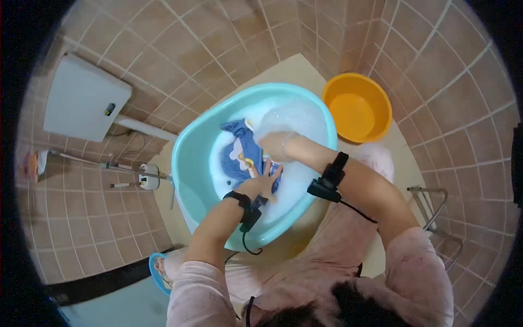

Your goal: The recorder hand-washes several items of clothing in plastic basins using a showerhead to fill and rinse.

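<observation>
Blue cloth [248,146] in tub [195,174], mid-left, long axis running far rim to near rim. Left hand [263,183] nearer, over cloth's near end, fingers spread; right hand [276,144] beside right edge, grip unclear.

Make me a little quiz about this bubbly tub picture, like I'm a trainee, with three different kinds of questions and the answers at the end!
1. Pick one: what colour is the round basin beside the big tub?
A) green
B) orange
C) black

2. True or false: a black band goes round both the left arm and the right arm.

3. Fill in the blank: the ___ hand has its fingers spread out over the blue cloth.

Key:
1. B, orange.
2. True.
3. Left: the left hand shows spread fingers, while suds partly hide the right hand.
</observation>
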`<state>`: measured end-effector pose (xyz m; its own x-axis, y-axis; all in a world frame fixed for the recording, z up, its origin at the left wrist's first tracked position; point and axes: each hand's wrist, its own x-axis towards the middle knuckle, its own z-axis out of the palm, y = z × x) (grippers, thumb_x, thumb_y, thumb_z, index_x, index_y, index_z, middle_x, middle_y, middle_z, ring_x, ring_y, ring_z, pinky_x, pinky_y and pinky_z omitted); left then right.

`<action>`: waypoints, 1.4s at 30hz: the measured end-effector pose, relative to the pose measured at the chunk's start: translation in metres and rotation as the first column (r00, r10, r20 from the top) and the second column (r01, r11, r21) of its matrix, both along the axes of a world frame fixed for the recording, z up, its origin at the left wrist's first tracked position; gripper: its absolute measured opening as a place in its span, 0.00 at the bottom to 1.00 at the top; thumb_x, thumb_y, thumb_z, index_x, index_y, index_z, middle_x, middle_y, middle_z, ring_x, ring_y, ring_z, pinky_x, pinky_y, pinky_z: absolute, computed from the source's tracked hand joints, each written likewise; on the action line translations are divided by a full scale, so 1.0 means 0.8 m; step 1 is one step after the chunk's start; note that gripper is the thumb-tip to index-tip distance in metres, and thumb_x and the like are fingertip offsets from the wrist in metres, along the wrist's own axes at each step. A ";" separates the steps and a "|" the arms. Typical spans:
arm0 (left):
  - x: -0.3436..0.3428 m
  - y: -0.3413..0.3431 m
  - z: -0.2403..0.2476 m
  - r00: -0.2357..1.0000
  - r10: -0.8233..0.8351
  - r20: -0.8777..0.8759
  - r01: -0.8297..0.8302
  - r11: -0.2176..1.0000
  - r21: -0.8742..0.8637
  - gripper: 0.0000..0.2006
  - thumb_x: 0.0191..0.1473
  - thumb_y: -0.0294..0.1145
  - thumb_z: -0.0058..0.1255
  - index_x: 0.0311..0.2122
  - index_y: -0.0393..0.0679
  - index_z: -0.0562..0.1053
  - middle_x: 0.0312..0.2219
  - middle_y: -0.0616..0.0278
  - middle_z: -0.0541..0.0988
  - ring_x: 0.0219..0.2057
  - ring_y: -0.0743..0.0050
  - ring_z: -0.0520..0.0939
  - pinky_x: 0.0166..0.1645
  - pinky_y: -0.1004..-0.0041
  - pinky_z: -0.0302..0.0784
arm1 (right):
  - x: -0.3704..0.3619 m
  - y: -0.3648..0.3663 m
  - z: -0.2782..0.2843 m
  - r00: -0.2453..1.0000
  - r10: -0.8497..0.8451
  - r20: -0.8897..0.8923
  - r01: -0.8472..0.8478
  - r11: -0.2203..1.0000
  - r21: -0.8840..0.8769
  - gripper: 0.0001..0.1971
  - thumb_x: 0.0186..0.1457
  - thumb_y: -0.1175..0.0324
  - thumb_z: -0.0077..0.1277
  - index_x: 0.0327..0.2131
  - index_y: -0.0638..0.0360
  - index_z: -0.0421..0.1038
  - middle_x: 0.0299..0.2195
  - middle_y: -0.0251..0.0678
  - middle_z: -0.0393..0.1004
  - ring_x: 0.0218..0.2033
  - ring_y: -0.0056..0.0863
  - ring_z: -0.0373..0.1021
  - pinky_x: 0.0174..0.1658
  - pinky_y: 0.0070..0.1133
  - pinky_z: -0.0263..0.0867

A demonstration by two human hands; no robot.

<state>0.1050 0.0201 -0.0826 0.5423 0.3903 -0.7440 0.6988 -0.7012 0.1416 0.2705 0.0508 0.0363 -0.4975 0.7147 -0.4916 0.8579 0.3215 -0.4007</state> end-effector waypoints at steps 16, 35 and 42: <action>0.016 0.169 0.008 0.598 0.787 -0.154 -0.783 0.532 -0.322 0.22 0.43 0.49 0.49 0.36 0.38 0.74 0.32 0.57 0.77 0.34 0.62 0.76 0.42 0.67 0.69 | 0.103 -0.024 0.041 0.938 -0.346 -0.006 0.346 0.938 0.034 0.14 0.45 0.76 0.41 0.39 0.63 0.68 0.37 0.48 0.71 0.41 0.43 0.67 0.45 0.32 0.62; -0.122 -0.024 0.177 0.585 0.721 0.371 -0.749 0.656 -0.094 0.14 0.46 0.29 0.47 0.39 0.34 0.71 0.32 0.49 0.76 0.34 0.58 0.76 0.41 0.68 0.69 | 0.042 -0.073 0.060 0.998 0.062 0.023 -0.064 0.993 0.096 0.18 0.32 0.64 0.60 0.30 0.62 0.74 0.29 0.43 0.75 0.33 0.37 0.71 0.38 0.29 0.66; -0.075 -0.054 0.386 0.311 0.752 0.580 -0.783 0.549 -0.291 0.14 0.44 0.21 0.47 0.40 0.35 0.70 0.32 0.59 0.75 0.33 0.74 0.75 0.38 0.74 0.71 | -0.049 -0.118 -0.026 0.836 0.335 -0.435 -0.030 0.819 0.573 0.39 0.27 0.58 0.65 0.47 0.64 0.64 0.29 0.45 0.74 0.36 0.39 0.70 0.40 0.27 0.65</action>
